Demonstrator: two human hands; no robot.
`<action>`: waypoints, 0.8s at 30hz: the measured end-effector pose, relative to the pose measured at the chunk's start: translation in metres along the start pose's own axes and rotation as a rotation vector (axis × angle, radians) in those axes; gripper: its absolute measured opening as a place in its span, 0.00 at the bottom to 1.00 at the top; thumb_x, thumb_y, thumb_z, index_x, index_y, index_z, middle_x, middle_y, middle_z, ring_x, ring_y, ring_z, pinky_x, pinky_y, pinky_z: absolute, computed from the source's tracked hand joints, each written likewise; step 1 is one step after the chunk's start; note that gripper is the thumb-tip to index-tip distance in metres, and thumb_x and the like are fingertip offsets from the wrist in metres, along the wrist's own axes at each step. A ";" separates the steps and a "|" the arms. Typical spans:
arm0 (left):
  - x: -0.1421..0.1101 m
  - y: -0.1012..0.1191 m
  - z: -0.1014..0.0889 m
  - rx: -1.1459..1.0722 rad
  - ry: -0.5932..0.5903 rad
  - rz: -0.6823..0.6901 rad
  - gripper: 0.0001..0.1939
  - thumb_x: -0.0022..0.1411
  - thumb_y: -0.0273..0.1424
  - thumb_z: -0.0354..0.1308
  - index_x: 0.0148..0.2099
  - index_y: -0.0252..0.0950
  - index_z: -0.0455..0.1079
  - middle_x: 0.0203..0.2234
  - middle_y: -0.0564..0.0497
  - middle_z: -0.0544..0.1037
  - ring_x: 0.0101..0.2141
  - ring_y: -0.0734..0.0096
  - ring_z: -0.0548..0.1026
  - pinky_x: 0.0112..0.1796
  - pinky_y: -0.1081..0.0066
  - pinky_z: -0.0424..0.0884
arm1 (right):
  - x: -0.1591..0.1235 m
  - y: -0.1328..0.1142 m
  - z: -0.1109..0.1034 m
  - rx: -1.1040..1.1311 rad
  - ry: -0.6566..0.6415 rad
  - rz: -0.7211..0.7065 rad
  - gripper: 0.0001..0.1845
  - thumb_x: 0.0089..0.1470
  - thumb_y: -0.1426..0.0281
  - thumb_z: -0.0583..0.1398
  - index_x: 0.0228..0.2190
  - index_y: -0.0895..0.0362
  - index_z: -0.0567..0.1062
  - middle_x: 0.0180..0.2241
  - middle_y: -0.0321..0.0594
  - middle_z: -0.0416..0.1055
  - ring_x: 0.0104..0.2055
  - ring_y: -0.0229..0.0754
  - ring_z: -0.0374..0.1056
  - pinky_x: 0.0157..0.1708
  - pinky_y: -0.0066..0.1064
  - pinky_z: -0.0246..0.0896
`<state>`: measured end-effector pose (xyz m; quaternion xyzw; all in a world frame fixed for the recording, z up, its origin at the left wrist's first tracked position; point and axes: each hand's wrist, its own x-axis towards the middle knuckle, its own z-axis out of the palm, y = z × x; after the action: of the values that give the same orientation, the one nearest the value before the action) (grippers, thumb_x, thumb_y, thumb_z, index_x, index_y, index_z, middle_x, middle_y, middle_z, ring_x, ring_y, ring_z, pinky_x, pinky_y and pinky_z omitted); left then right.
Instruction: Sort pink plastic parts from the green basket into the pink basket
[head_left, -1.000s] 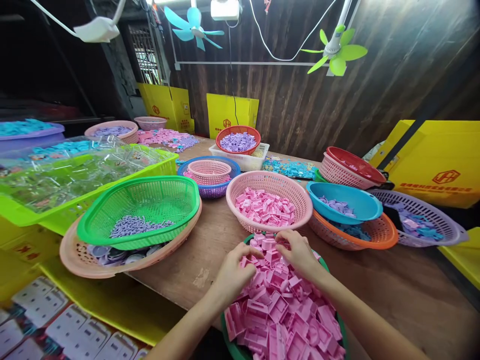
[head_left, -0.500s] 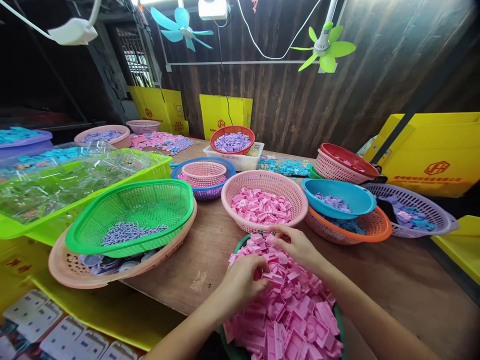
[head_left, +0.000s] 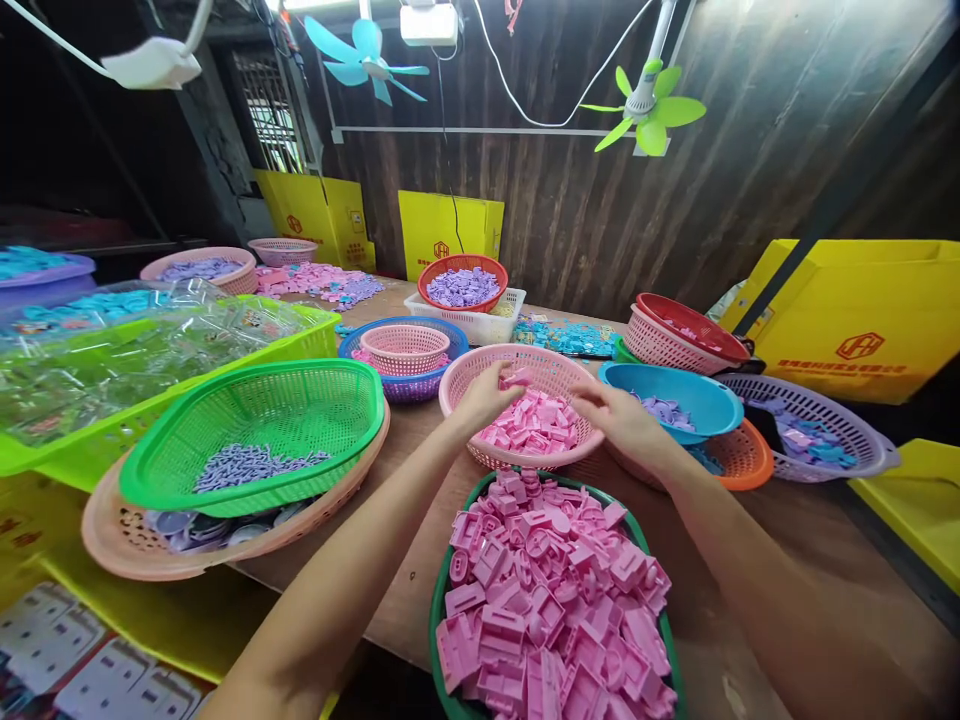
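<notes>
A dark green basket (head_left: 439, 610) near the table's front edge is heaped with pink plastic parts (head_left: 547, 590). Behind it stands a pink basket (head_left: 465, 375) that holds more pink parts (head_left: 536, 425). Both my hands are stretched out over the pink basket. My left hand (head_left: 484, 395) is closed on a pink part (head_left: 516, 378) at its fingertips. My right hand (head_left: 615, 415) hovers over the basket's right rim with fingers curled; I cannot make out whether it holds anything.
A green basket (head_left: 255, 420) with lilac parts sits in a peach basket (head_left: 150, 545) at left. A blue bowl (head_left: 679, 400) on an orange basket (head_left: 739, 455) stands right. More baskets, a lime crate (head_left: 150, 400) of clear bags, and yellow boxes (head_left: 862, 320) ring the wooden table (head_left: 810, 560).
Both hands left the pile in the green basket and moved away from me to the pink basket. The left hand now carries a pink part.
</notes>
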<state>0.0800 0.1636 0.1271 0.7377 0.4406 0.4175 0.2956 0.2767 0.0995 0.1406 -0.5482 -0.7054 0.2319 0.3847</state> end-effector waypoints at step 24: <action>-0.109 -0.054 0.041 0.371 -0.164 -0.032 0.10 0.46 0.28 0.59 0.34 0.36 0.66 0.34 0.50 0.70 0.36 0.67 0.67 0.36 0.70 0.62 | -0.154 0.012 0.058 -0.198 -0.299 -0.224 0.12 0.44 0.80 0.54 0.29 0.53 0.59 0.35 0.39 0.63 0.36 0.42 0.60 0.35 0.33 0.59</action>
<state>0.0656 0.0864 0.0249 0.8039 0.4961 0.2631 0.1958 0.2530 -0.0380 0.0524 -0.4611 -0.8304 0.1961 0.2435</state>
